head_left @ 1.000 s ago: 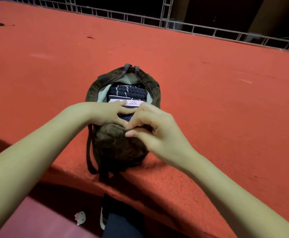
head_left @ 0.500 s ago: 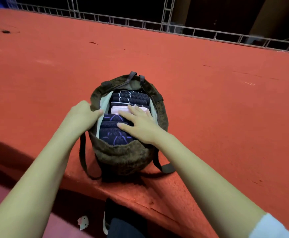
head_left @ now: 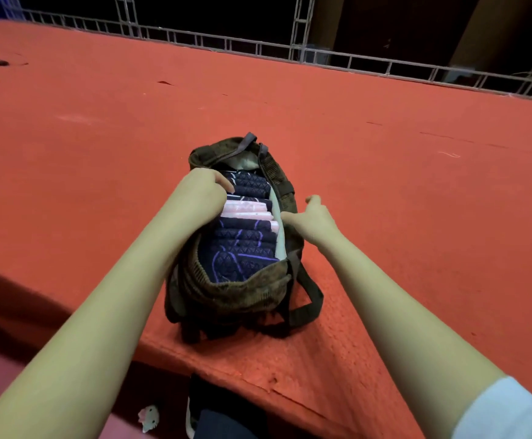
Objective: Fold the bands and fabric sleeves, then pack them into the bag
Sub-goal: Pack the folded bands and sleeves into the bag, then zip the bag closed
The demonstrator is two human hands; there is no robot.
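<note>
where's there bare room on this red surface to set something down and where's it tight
Bare red surface lies wide left of the bag, right of it, and beyond it up to the metal railing. Crowded: the bag's mouth, packed with folded fabric, with the left hand and right hand at its rims.

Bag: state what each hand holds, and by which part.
The left hand grips the bag by its left rim; the right hand pinches its right rim.
</note>
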